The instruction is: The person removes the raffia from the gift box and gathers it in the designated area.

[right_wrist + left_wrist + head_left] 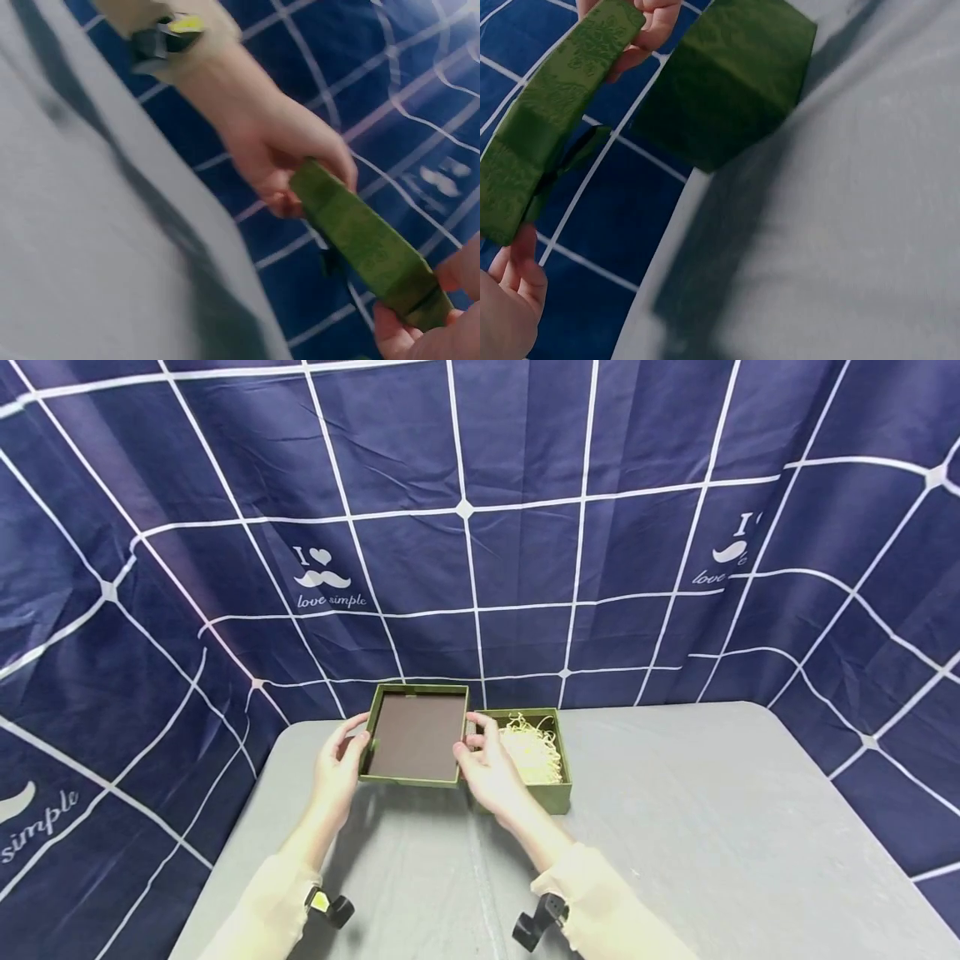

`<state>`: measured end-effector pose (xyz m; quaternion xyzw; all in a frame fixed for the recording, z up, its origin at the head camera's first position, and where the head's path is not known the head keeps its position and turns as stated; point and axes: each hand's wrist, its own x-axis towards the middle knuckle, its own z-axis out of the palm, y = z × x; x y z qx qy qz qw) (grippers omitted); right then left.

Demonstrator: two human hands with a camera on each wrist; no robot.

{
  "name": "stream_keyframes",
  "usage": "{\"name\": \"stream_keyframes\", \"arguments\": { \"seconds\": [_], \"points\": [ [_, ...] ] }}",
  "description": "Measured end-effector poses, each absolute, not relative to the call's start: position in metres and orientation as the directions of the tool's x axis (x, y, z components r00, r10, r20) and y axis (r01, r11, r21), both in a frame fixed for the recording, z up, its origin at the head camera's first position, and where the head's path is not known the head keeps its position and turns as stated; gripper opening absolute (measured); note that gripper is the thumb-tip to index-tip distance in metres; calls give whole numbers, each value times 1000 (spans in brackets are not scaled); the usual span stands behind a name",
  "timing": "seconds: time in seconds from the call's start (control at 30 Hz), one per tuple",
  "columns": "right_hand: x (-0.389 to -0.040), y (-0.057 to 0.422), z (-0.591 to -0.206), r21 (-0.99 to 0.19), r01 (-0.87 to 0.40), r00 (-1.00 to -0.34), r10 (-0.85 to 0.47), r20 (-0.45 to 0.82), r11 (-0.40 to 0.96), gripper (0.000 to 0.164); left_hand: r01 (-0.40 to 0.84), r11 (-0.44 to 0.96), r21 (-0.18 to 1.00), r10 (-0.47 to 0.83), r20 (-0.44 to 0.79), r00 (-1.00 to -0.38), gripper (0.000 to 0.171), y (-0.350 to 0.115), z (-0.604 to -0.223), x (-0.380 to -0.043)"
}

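Behind the green lid (418, 737), "love simple" lettering (332, 601).

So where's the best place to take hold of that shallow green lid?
I'd suggest pinching the lid by its opposite side walls, coming in from left and right together: it is wide and shallow, and those straight walls rise around its flat middle.

Lid (557, 109) embossed outside, smooth and matt inside

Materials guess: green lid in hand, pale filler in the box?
Lid: likely cardboard, thin straight walls; textured covering, maybe paper or fabric, raised pattern on its side.
Filler: likely shredded paper or wood wool, matte-looking; thin curly strands.
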<state>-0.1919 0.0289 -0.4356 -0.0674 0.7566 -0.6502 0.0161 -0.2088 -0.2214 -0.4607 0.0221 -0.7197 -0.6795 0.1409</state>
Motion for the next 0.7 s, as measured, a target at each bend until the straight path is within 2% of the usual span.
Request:
{"name": "stream_keyframes", "arguments": {
  "seconds": [0.13,0.37,0.53,0.7],
  "points": [
    [-186,8,-443,-977,-125,-985,-144,100,174,56,166,98,981,-272,186,-944,36,-234,-467,-205],
    [-184,-9,-457,-972,-125,-977,-193,86,200,59,144,126,982,-304,176,-936,36,-251,-480,-203],
    [-185,-24,-473,-973,-98,-986,-153,67,207,59,76,160,984,-284,120,-951,38,-263,-491,-201],
    [-186,-39,-489,-979,-67,-989,-144,39,193,59,-10,265,964,-301,73,-951,38,-275,-500,-198]
  ]
}}
